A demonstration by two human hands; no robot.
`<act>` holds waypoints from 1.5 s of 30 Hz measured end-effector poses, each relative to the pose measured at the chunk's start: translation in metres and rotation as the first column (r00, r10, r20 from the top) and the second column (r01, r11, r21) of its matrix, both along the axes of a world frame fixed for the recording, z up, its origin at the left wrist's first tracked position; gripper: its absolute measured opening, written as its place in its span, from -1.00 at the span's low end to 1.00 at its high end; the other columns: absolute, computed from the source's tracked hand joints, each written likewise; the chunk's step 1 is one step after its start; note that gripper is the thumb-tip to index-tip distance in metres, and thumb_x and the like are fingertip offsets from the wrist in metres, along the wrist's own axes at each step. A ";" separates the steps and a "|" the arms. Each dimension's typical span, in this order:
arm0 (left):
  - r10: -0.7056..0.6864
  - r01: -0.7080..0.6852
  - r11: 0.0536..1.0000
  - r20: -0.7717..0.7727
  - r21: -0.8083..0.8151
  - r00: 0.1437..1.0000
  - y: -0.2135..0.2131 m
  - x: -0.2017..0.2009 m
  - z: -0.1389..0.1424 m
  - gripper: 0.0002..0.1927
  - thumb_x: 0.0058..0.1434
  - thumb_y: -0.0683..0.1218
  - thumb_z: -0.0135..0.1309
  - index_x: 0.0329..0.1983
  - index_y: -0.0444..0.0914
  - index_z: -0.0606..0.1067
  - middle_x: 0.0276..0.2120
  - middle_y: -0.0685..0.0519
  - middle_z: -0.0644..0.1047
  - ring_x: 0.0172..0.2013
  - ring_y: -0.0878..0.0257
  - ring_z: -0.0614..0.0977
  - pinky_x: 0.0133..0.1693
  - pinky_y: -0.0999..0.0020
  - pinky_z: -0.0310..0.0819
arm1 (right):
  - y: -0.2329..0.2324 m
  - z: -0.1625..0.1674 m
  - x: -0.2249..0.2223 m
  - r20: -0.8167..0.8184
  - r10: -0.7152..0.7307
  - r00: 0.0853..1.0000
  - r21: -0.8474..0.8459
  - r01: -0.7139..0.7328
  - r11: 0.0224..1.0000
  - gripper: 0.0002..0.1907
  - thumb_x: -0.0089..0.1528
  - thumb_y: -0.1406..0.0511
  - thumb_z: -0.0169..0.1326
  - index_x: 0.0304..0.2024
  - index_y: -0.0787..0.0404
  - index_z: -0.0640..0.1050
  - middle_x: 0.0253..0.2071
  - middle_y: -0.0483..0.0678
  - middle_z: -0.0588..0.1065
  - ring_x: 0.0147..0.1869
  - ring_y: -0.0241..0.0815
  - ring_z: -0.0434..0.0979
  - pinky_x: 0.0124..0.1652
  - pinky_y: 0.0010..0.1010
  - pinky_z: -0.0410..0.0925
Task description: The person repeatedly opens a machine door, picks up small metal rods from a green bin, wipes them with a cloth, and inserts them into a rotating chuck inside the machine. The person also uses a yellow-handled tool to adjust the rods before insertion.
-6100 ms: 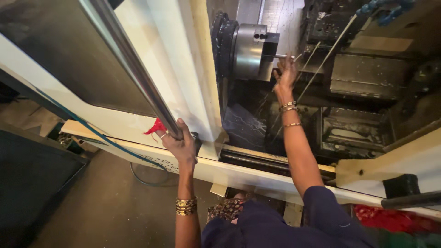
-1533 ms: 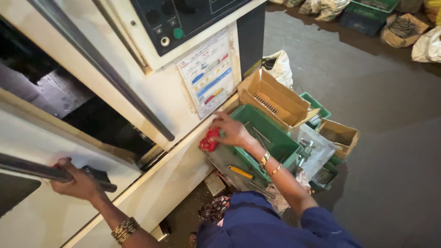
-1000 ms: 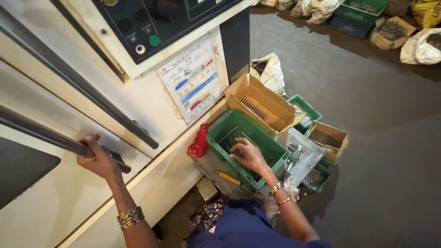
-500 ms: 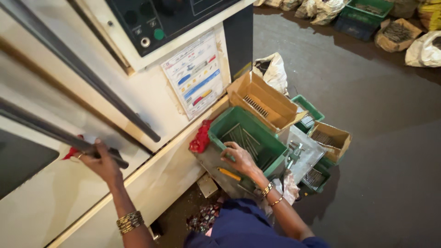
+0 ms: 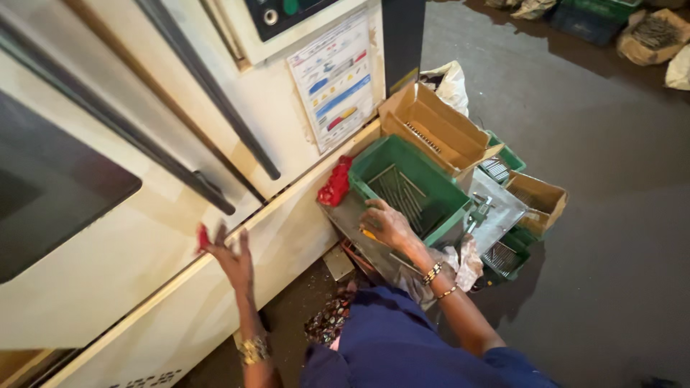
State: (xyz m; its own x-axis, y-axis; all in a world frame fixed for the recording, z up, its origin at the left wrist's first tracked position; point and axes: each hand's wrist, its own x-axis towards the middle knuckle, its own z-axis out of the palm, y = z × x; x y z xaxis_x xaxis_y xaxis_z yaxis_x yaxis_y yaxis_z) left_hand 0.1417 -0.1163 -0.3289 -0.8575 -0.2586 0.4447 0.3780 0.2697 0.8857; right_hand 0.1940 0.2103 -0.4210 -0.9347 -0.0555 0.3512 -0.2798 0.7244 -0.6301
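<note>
Your left hand is spread open, fingers splayed against the cream machine door, just below the black door handle. Your right hand rests at the near rim of the green crate of metal rods, fingers curled loosely; whether it holds anything I cannot tell. A red rag lies beside the crate.

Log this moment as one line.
left hand: open, on machine door | right hand: at green crate rim, over metal rods | red rag beside crate
</note>
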 end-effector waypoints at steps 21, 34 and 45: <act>-0.027 -0.083 0.994 0.890 0.073 0.455 -0.098 0.403 -0.224 -0.60 0.17 -0.09 0.20 0.00 -0.20 0.32 -0.28 0.06 0.46 -0.35 0.23 0.50 -0.34 0.27 0.41 | 0.134 -0.011 0.213 -0.108 -0.811 0.575 -0.120 0.802 0.585 -0.80 0.31 0.24 0.34 -0.04 0.09 0.66 -0.12 0.06 0.54 -0.20 -0.09 0.58 -0.18 -0.27 0.46; -0.086 -0.042 0.991 0.840 0.129 0.536 -0.069 0.410 -0.181 -0.78 0.26 -0.11 0.15 -0.07 -0.21 0.44 -0.38 0.09 0.54 -0.42 0.25 0.55 -0.40 0.27 0.44 | -0.011 -0.038 0.238 -0.170 -0.360 0.917 0.176 0.388 0.905 -0.62 0.19 0.34 0.12 0.08 0.11 0.52 0.14 0.02 0.46 0.16 0.09 0.51 0.08 -0.13 0.44; -0.035 0.060 0.998 0.846 0.004 0.532 -0.046 0.433 -0.210 -0.75 0.24 -0.06 0.14 -0.07 -0.24 0.49 -0.27 0.05 0.59 -0.26 0.17 0.60 -0.22 0.21 0.51 | -0.015 -0.035 0.219 -0.021 -0.390 0.920 0.331 0.375 0.866 -0.69 0.15 0.24 0.15 -0.04 0.08 0.62 0.03 0.12 0.46 -0.04 0.23 0.56 -0.10 -0.06 0.44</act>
